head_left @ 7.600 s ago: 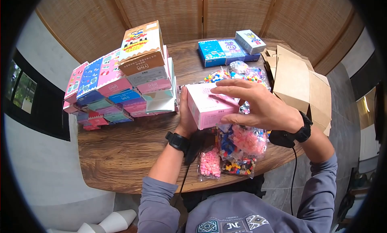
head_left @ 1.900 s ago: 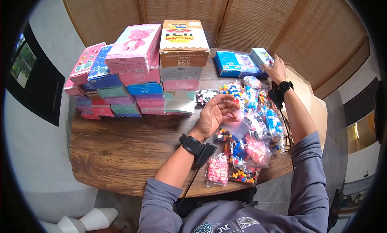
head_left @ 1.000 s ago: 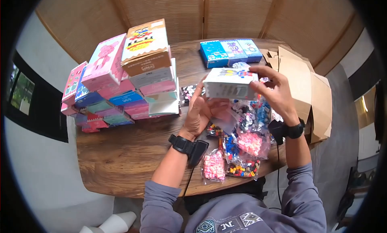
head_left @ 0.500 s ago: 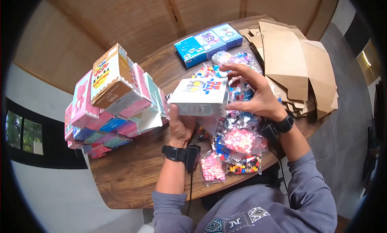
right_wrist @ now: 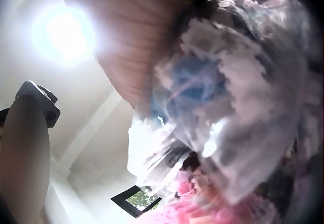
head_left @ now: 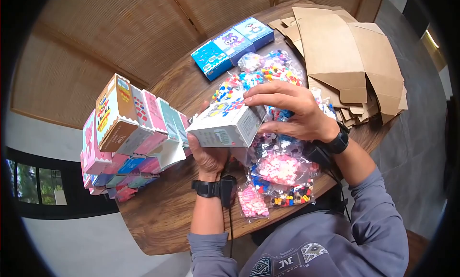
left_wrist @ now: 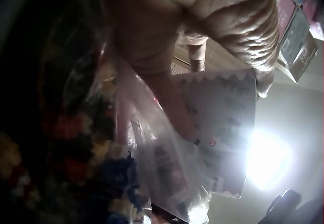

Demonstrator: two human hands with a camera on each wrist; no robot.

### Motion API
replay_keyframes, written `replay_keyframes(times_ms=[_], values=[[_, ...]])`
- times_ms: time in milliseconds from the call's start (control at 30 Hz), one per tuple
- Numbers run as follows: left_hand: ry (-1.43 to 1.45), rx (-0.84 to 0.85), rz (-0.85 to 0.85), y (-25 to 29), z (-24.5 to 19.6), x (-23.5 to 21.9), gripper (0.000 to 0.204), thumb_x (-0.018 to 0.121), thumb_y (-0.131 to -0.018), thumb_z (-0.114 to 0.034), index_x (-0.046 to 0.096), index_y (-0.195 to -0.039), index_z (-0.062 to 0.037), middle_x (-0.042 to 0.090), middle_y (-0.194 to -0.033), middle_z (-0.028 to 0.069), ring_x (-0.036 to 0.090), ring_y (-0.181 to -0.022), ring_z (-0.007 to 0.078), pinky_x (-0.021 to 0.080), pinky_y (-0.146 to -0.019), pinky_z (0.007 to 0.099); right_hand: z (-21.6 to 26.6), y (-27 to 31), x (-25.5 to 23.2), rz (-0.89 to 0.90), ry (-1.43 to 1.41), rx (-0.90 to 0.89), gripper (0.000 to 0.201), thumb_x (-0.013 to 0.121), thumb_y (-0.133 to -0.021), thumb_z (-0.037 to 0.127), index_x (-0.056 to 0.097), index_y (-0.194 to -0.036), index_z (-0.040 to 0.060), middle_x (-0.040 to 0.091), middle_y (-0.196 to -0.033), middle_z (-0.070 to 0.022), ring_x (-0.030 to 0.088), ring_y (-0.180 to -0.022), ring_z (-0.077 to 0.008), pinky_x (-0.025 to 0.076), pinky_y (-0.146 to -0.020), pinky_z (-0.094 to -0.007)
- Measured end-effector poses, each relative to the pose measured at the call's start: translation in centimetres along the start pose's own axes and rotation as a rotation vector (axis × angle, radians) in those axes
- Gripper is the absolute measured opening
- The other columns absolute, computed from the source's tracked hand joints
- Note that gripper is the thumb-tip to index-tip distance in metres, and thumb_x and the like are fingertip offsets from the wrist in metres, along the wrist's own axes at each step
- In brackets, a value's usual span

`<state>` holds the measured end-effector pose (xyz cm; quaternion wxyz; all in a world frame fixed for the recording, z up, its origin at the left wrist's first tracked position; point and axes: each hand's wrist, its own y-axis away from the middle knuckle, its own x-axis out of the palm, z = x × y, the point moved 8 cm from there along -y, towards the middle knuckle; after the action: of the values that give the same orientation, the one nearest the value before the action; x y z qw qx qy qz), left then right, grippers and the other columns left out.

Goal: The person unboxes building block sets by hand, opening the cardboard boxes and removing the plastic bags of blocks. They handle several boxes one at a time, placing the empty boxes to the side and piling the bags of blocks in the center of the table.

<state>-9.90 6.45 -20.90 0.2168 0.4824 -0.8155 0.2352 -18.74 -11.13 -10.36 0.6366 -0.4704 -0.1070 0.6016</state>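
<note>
A white box [head_left: 225,121] with a brick-figure picture on top is held in the air over the front of the table. The left hand [head_left: 208,155] grips it from below, thumb on the near left side, and a clear plastic bag hangs under it. At the box's right side, the right hand [head_left: 299,111] touches it with fingers on top and thumb at the side edge. In the left wrist view the left hand [left_wrist: 202,26] lies against the box [left_wrist: 223,127], the clear bag [left_wrist: 172,168] beside it. Bags of bricks [right_wrist: 217,92] fill the right wrist view.
Stacked colourful boxes [head_left: 127,119] stand at the left. Three blue and purple boxes [head_left: 232,42] lie in a row at the back. Flattened brown cardboard [head_left: 335,51] is piled at the right. Bags of pink bricks [head_left: 280,169] and other colours cover the table's middle and front.
A pink box has gone from the hands onto the left stack. The white box has come from the back row into both hands, then moved left and lower. The view has turned.
</note>
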Motion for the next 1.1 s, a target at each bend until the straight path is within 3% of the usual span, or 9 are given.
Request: replay_keyframes(times_ms=[167, 600, 800, 1100], values=[[0.054, -0.019, -0.041, 0.0, 0.7, -1.7, 0.086, 0.05, -0.085, -0.074, 0.046, -0.138, -0.0065, 0.054, -0.134, 0.0167, 0.053, -0.125, 0.0307, 0.044, -0.105, 0.0441, 0.0, 0.3, -0.4, -0.045, -0.036, -0.027, 0.041, 0.081, -0.075, 0.01, 0.069, -0.114, 0.0056, 0.065, -0.119, -0.0134, 0.065, -0.108, -0.0298, 0.054, -0.091, -0.0389], [-0.033, -0.008, -0.031, 0.1, 0.6, -1.8, 0.083, 0.051, -0.084, -0.074, 0.047, -0.134, -0.0078, 0.057, -0.13, 0.0153, 0.055, -0.121, 0.0293, 0.047, -0.102, 0.0443, 0.0, 0.7, -0.4, -0.093, 0.003, -0.049, 0.031, 0.078, -0.078, 0.007, 0.069, -0.107, 0.0076, 0.066, -0.114, -0.0096, 0.066, -0.1, -0.0274, 0.056, -0.084, -0.0366], [-0.107, 0.002, -0.046, 0.2, 0.3, -1.6, 0.085, 0.05, -0.083, -0.075, 0.048, -0.134, -0.0069, 0.057, -0.129, 0.0143, 0.055, -0.121, 0.0288, 0.047, -0.102, 0.0441, 0.7, 0.5, 0.0, -0.011, 0.028, -0.118, 0.048, 0.079, -0.075, 0.008, 0.064, -0.121, 0.0092, 0.064, -0.117, -0.0083, 0.064, -0.101, -0.0291, 0.055, -0.085, -0.0384], [-0.094, -0.01, -0.166, 0.2, 0.6, -2.2, 0.09, 0.051, -0.082, -0.076, 0.047, -0.134, -0.0023, 0.054, -0.132, 0.0165, 0.052, -0.124, 0.0302, 0.044, -0.105, 0.0457, 0.6, 1.0, 0.1, -0.1, 0.149, -0.148, 0.044, 0.074, -0.081, 0.008, 0.062, -0.124, 0.0075, 0.065, -0.118, -0.011, 0.066, -0.097, -0.0303, 0.056, -0.083, -0.039]])
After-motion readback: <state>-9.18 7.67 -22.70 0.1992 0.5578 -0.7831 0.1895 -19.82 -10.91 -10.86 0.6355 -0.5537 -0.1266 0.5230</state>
